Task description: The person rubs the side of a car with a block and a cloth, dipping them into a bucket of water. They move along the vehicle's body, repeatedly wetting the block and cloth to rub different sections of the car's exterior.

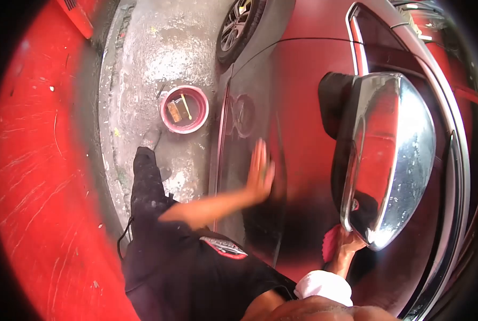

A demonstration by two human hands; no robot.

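My left hand (261, 172) is open, fingers stretched out, close against the dark red car door (297, 160). No object shows in it. My right hand (347, 246) is closed on a pink cloth (331, 243) with a ragged edge, right at the lower end of the chrome side mirror (394, 160). The mirror housing partly covers the fingers of that hand. Water drops and reflections show on the chrome.
A pink bucket (203, 119) of murky water stands on the wet concrete floor (169, 59), with a brownish block and a yellow stick inside. The car's front wheel (239, 29) is beyond it. A scratched red surface (33, 176) runs along the left.
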